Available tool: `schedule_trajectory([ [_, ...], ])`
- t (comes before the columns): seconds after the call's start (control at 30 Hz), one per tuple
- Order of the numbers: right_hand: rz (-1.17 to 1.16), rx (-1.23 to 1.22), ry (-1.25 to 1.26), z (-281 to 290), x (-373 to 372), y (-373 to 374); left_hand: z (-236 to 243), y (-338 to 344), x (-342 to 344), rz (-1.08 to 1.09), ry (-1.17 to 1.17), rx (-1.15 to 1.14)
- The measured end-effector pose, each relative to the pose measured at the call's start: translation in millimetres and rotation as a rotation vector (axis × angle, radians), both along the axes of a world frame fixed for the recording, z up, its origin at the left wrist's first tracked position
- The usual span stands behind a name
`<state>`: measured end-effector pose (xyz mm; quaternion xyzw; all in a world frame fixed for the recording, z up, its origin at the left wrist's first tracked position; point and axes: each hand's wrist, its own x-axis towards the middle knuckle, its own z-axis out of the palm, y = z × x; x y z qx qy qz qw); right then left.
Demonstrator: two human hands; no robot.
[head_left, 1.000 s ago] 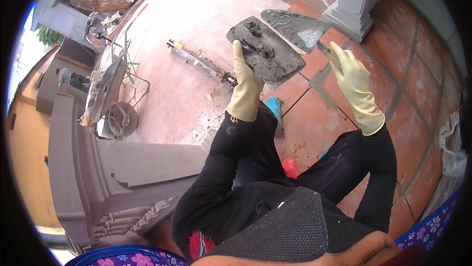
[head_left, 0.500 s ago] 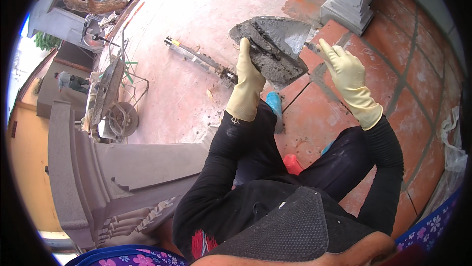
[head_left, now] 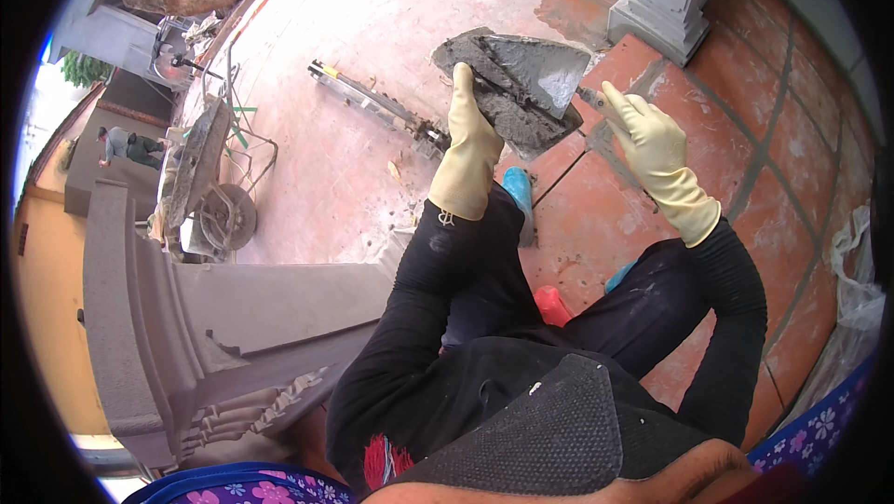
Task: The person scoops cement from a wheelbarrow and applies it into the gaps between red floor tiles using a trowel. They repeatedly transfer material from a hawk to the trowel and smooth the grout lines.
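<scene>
My left hand (head_left: 467,150), in a cream rubber glove, grips the near edge of a flat board (head_left: 557,71) loaded with wet grey mortar (head_left: 507,99), its thumb on top. Dark grooves run across the mortar, and a smoother, lighter patch shows at the right. My right hand (head_left: 652,141), gloved alike, closes around a small hand tool (head_left: 594,101) with its index finger stretched along it. The tool's tip is at the board's right edge; its full shape cannot be made out. Both hands are in front of my knees, over the floor.
Red floor tiles (head_left: 722,131) with grey joints lie at right, beside a grey column base (head_left: 656,24). A dusty long tool (head_left: 372,108) lies on the pale floor. At left stand a wheelbarrow (head_left: 200,164) and a grey balustrade (head_left: 270,308); another person (head_left: 130,145) is beyond.
The mortar board has shifted slightly up and left, and more of its lighter patch shows. My right hand has dropped slightly. The person in the background has changed posture.
</scene>
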<state>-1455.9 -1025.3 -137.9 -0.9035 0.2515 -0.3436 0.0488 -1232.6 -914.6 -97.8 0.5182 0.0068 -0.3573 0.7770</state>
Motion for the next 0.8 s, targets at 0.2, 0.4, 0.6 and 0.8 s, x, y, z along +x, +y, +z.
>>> schedule_trajectory([
  [0.2, 0.046, 0.131, -0.031, -4.4, 2.7, 3.8, -15.2, -7.8, 7.6, -0.047, 0.133, -0.257],
  [0.4, 0.072, 0.242, -0.034, -12.0, 4.8, 6.0, -29.5, -10.8, 12.7, -0.074, 0.102, -0.279],
  [0.6, 0.143, 0.521, -0.057, -25.7, 8.1, 8.6, -32.8, -15.1, 19.6, -0.102, 0.053, -0.139],
  [0.8, 0.228, 0.822, -0.158, -33.4, 15.2, 13.5, -36.2, -15.6, 18.4, -0.112, 0.006, -0.194],
])
